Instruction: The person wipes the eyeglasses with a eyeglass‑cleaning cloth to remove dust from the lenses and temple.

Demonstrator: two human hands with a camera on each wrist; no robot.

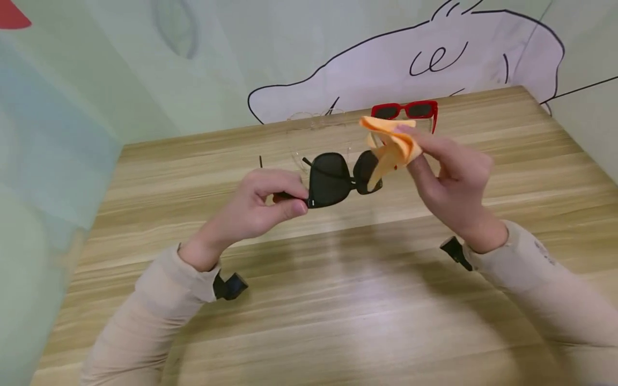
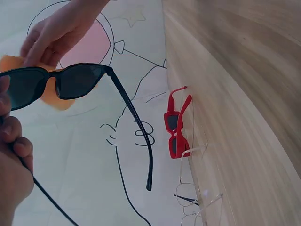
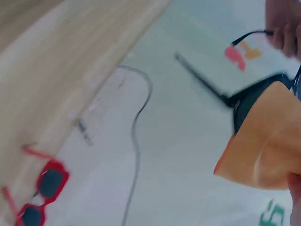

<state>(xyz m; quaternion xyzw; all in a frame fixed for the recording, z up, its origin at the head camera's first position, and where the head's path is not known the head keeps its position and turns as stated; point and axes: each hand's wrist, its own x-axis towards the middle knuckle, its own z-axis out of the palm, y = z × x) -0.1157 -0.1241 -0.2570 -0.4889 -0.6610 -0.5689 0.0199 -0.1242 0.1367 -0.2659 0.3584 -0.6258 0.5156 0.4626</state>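
Note:
Black sunglasses [image 1: 330, 179] are held up above the table by my left hand [image 1: 256, 203], which pinches them at the hinge end between thumb and fingers. Their arms are unfolded; one sticks out freely in the left wrist view. My right hand [image 1: 451, 177] pinches a crumpled orange cloth [image 1: 393, 145] between thumb and fingers. The cloth hangs over part of the far lens in the head view; whether it touches that lens I cannot tell. From the right wrist, the cloth [image 3: 263, 141] covers much of the sunglasses.
Red sunglasses [image 1: 404, 111] lie at the table's back edge, partly behind the cloth. Thin clear-framed glasses [image 1: 316, 126] stand to their left. A wooden table [image 1: 309, 300] spreads below both hands, and a wall with line drawings [image 1: 386, 59] rises behind it.

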